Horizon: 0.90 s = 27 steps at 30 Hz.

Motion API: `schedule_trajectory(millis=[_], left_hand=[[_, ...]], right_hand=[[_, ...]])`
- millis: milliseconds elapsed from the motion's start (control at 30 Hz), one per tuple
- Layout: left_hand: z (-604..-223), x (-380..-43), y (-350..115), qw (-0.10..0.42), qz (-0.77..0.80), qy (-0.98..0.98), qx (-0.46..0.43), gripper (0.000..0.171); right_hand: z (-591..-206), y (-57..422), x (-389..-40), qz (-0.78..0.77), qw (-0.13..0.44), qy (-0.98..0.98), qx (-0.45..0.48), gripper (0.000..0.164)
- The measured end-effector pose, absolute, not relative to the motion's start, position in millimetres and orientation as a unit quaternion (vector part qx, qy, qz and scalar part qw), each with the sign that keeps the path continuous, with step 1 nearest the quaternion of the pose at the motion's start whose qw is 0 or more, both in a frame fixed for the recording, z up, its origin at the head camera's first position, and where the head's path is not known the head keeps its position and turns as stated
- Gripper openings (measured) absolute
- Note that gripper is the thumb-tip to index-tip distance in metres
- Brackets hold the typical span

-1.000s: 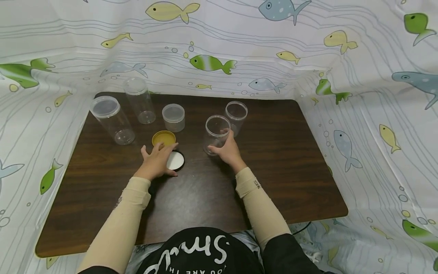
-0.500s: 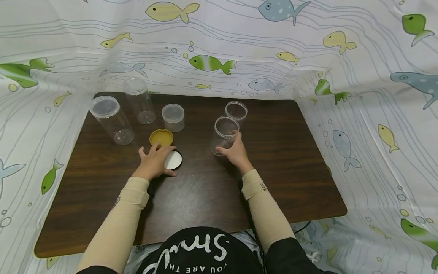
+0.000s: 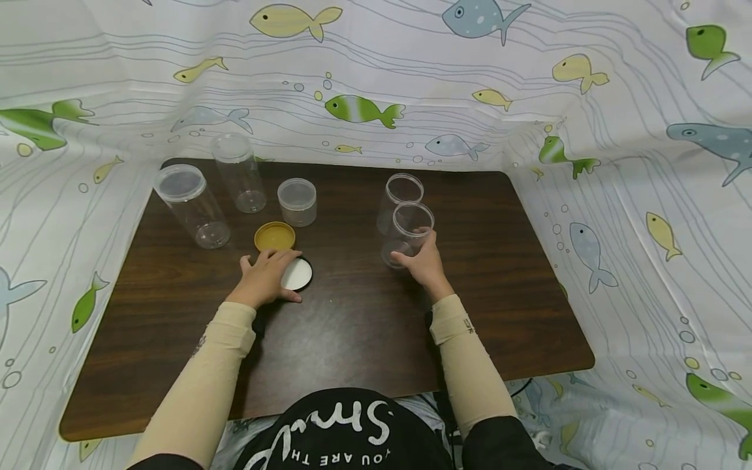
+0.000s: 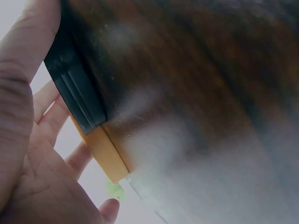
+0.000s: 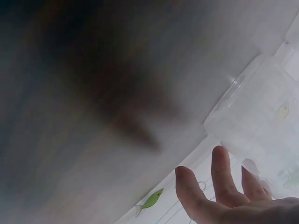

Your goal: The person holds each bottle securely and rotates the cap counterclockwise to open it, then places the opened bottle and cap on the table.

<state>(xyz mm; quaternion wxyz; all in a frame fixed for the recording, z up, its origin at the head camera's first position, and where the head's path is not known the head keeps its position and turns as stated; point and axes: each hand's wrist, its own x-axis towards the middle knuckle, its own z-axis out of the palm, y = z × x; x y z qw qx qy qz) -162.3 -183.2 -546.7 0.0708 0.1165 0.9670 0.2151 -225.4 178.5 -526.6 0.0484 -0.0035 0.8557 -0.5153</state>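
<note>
My right hand (image 3: 425, 264) grips the lower side of an open clear jar (image 3: 405, 245), thumb on its near side and fingers around the right. The jar stands upright, overlapping a second open clear jar (image 3: 390, 202) behind it. In the right wrist view, fingers (image 5: 224, 182) show beside clear plastic (image 5: 257, 102); much of that view is blurred. My left hand (image 3: 261, 281) spans a black-rimmed lid with a white inside (image 3: 299, 274), thumb at its near edge and fingers along its far edge. A yellow lid (image 3: 275, 235) lies just beyond, at the fingertips; both lids show edge-on in the left wrist view.
Two tall clear jars with lids, the front one (image 3: 194, 209) and the rear one (image 3: 241, 176), stand at the back left. A short lidded tub (image 3: 297, 203) stands to their right. Fish-patterned cloth (image 3: 364, 65) surrounds the brown table (image 3: 505, 313).
My right hand has moved the open jar to the right, from left of the rear jar to in front of it. My left hand and both lids have shifted slightly left.
</note>
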Motion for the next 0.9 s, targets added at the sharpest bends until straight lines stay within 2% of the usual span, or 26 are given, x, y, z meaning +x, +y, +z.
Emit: schedule_trajectory(millis=[400, 533, 600, 700, 767, 833, 900], left_hand=[[-546.4, -163.9, -184.9, 0.08, 0.221, 0.965, 0.114, 0.11], [-547.5, -162.8, -184.3, 0.081, 0.221, 0.965, 0.115, 0.11], [-548.0, -162.0, -184.1, 0.079, 0.221, 0.965, 0.116, 0.11], [-548.8, -161.6, -184.7, 0.08, 0.22, 0.965, 0.118, 0.11], [-548.5, -161.9, -184.9, 0.081, 0.218, 0.965, 0.119, 0.11], [-548.0, -162.6, -184.7, 0.082, 0.217, 0.965, 0.12, 0.111], [-547.5, -163.5, -183.7, 0.081, 0.216, 0.966, 0.12, 0.111]], right_hand=[[-528.3, 182.2, -231.6, -0.512, 0.032, 0.858, -0.002, 0.09], [-528.3, 178.6, -228.4, -0.506, 0.0, 0.862, 0.002, 0.104], [-527.2, 171.6, -222.6, -0.493, -0.056, 0.868, 0.009, 0.117], [-523.8, 150.8, -209.4, -0.456, -0.21, 0.865, -0.005, 0.131], [-519.5, 133.1, -200.3, -0.408, -0.321, 0.854, -0.041, 0.131], [-515.4, 114.2, -194.4, -0.361, -0.402, 0.836, -0.096, 0.129], [-513.4, 96.8, -193.7, -0.323, -0.428, 0.829, -0.16, 0.124]])
